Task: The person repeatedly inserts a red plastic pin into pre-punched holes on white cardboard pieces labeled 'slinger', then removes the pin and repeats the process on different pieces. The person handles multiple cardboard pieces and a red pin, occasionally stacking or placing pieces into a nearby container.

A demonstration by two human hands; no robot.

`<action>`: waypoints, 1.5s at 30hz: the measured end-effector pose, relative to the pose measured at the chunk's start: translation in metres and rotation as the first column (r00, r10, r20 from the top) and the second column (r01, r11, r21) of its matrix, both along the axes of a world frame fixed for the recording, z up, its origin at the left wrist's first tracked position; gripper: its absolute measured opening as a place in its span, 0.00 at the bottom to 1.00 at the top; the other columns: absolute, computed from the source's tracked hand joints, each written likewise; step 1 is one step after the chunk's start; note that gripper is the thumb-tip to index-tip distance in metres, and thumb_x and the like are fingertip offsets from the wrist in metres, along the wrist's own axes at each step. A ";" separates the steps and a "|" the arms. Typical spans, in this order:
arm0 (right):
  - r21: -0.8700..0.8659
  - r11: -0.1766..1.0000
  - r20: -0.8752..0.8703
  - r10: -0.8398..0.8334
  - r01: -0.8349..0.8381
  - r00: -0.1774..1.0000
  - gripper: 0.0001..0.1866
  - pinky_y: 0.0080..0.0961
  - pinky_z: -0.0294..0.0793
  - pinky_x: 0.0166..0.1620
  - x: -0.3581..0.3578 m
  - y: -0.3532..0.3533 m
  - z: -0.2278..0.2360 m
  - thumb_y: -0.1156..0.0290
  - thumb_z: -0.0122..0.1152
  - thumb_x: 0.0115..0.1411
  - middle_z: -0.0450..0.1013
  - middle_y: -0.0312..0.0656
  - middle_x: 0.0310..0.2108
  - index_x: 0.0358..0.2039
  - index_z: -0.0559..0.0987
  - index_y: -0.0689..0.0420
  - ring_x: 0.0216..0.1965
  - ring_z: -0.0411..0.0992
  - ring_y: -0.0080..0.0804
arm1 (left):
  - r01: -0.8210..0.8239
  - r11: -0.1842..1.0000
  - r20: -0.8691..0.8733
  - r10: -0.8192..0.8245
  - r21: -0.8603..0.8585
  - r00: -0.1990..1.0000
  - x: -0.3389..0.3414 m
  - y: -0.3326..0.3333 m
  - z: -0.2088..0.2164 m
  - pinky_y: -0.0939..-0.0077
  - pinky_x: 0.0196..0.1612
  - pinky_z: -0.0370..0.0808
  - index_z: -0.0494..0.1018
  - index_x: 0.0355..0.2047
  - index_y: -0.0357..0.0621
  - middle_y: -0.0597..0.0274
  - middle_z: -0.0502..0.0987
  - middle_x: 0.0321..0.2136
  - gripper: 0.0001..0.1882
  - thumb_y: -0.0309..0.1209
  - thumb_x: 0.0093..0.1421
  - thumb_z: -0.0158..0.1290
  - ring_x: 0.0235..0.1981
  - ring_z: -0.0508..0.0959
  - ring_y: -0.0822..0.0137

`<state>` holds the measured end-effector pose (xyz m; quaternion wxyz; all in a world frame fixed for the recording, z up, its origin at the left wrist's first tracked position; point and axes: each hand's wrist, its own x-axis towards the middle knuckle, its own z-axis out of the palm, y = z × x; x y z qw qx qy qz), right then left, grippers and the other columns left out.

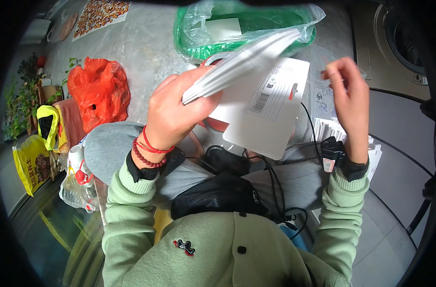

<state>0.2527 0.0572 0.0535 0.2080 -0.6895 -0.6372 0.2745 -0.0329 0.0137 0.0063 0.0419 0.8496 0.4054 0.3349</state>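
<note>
Head view: left hand (179,103) gripping a stack of white cards (244,64) by its near end, fingers closed round it; stack tilted up, far end slightly fanned and blurred; printed card (273,98) with barcode and hang hole lies partly behind the stack, over the lap side; can't tell whether the left hand pins it too; right hand (349,91) raised off to the right, fingers loosely curled with a gap to the thumb, nothing visible in them, apart from the cards.

Green bin (178,36) with clear liner (318,15) stands beyond the stack; one white piece (223,28) shows inside; more cards are piled (329,128) near the right knee; red bag (99,93) well off to the left.

Step in hand, my read: working through the held stack card by card; next move likely calls for the right fingers to come in, take one card edge cleanly and part it, left grip kept firm so the fan doesn't slip.
</note>
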 end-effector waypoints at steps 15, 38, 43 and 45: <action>0.142 0.933 -0.423 0.359 -0.331 0.832 0.07 0.16 0.60 0.31 -0.029 -0.026 -0.017 0.71 0.42 0.65 0.66 0.33 0.25 0.31 0.66 0.59 0.26 0.58 0.18 | 0.129 0.992 0.039 -0.129 -0.013 0.991 0.009 0.002 -0.010 0.76 0.25 0.70 0.73 0.26 0.46 0.57 0.77 0.40 0.08 0.26 0.42 0.57 0.26 0.75 0.64; 0.345 0.772 -0.469 0.635 -0.534 0.615 0.03 0.28 0.67 0.30 -0.038 -0.030 -0.014 0.77 0.50 0.57 0.70 0.44 0.24 0.31 0.72 0.62 0.26 0.68 0.38 | 0.175 0.982 0.016 -0.174 -0.065 0.985 0.011 0.002 -0.008 0.76 0.27 0.72 0.73 0.27 0.47 0.58 0.76 0.38 0.10 0.30 0.41 0.59 0.30 0.77 0.63; 0.388 0.808 -0.542 0.589 -0.443 0.600 0.02 0.23 0.68 0.29 -0.036 -0.032 -0.017 0.78 0.51 0.58 0.71 0.41 0.25 0.30 0.72 0.62 0.24 0.69 0.30 | 0.170 0.983 0.020 -0.169 -0.068 0.985 0.011 0.002 -0.008 0.75 0.27 0.73 0.73 0.28 0.47 0.58 0.76 0.38 0.10 0.29 0.42 0.58 0.30 0.77 0.63; 0.358 0.847 -0.617 0.530 -0.392 0.581 0.02 0.21 0.68 0.29 -0.031 -0.031 -0.016 0.78 0.51 0.59 0.72 0.41 0.26 0.30 0.72 0.62 0.25 0.69 0.28 | 0.154 0.985 0.012 -0.154 -0.079 0.988 0.010 0.002 -0.006 0.74 0.27 0.73 0.73 0.29 0.47 0.58 0.76 0.38 0.10 0.27 0.42 0.58 0.29 0.77 0.62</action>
